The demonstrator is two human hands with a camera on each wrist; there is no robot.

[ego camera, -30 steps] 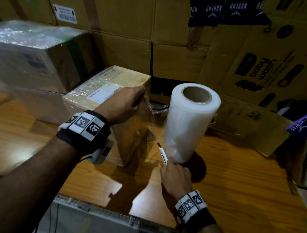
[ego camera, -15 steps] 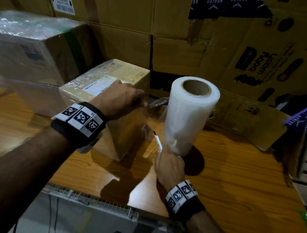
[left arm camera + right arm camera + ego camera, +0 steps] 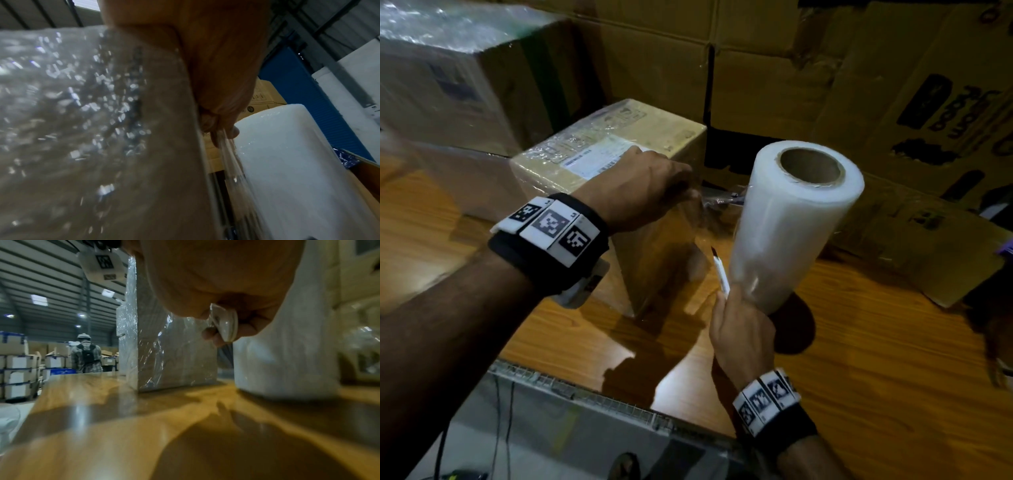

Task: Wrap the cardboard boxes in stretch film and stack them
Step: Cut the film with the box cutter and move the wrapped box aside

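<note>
Since 1.0 s ago: the cutter blade [image 3: 719, 274] has risen along the near side of the stretch-film roll [image 3: 791, 226], and the film span looks narrower and more gathered near its top.

Box in hand: small cardboard box [image 3: 619, 150], standing on the bench [image 3: 859, 359] just left of the roll, printed label on its top face. Film covers the top and the near faces; glints and wrinkles show in both wrist views. A film web [image 3: 232, 162] runs from the box's right edge to the roll, so the box is not yet cut free.

Left hand [image 3: 640, 192]: grip pinching the gathered film at the box's upper right corner, thumb and fingertips closed on it [image 3: 222, 131].

Right hand [image 3: 743, 332]: grip curled round a small white cutter [image 3: 225, 324], low beside the roll's base. Whether the blade is actually in the film I cannot tell; the head view is dim there.

Progress (judgement): wrapping of this box looks essentially done; left to do are severing the web, smoothing the tail down, and stacking.

Two larger boxes already wrapped [image 3: 458, 78] sit stacked at back left, which suggests part of the batch is finished. Flattened cartons [image 3: 893, 102] lean behind the bench. Right wrist view: another person stands far off among stacked boxes.
</note>
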